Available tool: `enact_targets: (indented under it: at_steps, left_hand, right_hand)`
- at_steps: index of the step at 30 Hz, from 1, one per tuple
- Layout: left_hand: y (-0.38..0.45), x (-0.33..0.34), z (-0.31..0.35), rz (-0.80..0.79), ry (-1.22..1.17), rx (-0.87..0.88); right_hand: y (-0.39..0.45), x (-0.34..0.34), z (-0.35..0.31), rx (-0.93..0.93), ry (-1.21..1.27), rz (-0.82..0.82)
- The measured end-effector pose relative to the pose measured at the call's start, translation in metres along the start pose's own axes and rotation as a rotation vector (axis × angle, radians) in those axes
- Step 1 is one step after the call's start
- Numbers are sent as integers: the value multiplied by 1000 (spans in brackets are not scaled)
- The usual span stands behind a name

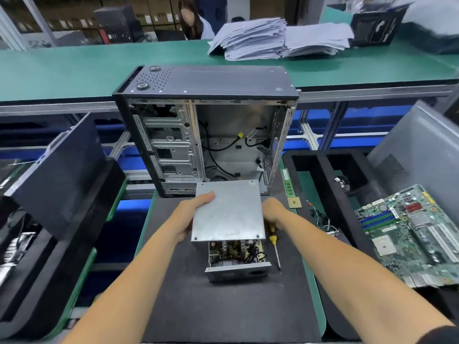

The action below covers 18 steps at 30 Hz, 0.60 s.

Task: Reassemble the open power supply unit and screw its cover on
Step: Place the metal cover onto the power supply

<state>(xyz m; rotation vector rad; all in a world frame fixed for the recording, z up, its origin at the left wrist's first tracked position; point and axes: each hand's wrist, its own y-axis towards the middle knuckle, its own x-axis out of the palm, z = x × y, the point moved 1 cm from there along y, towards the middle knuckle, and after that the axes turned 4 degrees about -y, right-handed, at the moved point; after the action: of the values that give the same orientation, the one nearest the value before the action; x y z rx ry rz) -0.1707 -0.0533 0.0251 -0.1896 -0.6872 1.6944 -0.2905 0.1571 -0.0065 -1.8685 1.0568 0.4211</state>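
1. Nearest, just below both grips, the power supply unit [237, 263] sits on the dark mat [223, 306] of the table, its circuit board exposed at the near end and its vented front wall facing the camera.
2. The cover [227, 212] lies on top of the unit, shifted toward the far side, so the near part of the board is not yet covered. The step in hand looks like seating this cover.
3. The left hand [192, 217] grips the cover's left edge, thumb on top and fingers wrapped below. The right hand [274, 211] is at the right edge; its fingers are hidden behind the cover, so I cannot tell how its grip stands.
4. To do it well, I judge: draw the cover evenly toward the near wall, both edges level, keeping wires clear of the seam, until the screw holes along its near edge line up.
5. Just beside the right grip, on the near side, lies one screwdriver [274, 244] with a yellow handle, ready for the screws. No loose screws are visible.
6. Right of the right grip: one memory stick [286, 182], one small square chip [294, 202], and, farther right, one motherboard [407, 234].
7. Beyond both grips stands one open computer case [206, 130].
8. Farthest, two stacks of paper [280, 38] lie on the green table.
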Motion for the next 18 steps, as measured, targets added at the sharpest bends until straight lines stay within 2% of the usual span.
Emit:
enact_targets:
  at_steps: [8,10,11,13,14,16,18]
  left_hand:
    - [2,5,-2,21,7,11]
    - [1,6,-2,28,5,18]
    - [0,7,-3,34,5,23]
    - [-4,7,-3,48,0,33]
    - [-6,8,-3,55,-1,40]
    - [-11,7,-2,58,-15,64]
    - [-17,7,-1,34,-60,82]
  right_hand:
    - [1,-7,0,4,90,-8]
    - [1,-9,-2,-14,90,77]
    - [1,-11,-4,-32,104,173]
    - [-8,-17,-12,-87,246,341]
    - [-16,-20,-18,-129,342,365]
    - [-32,-29,-29,-176,488,271]
    - [-50,-38,-34,-179,585,-7]
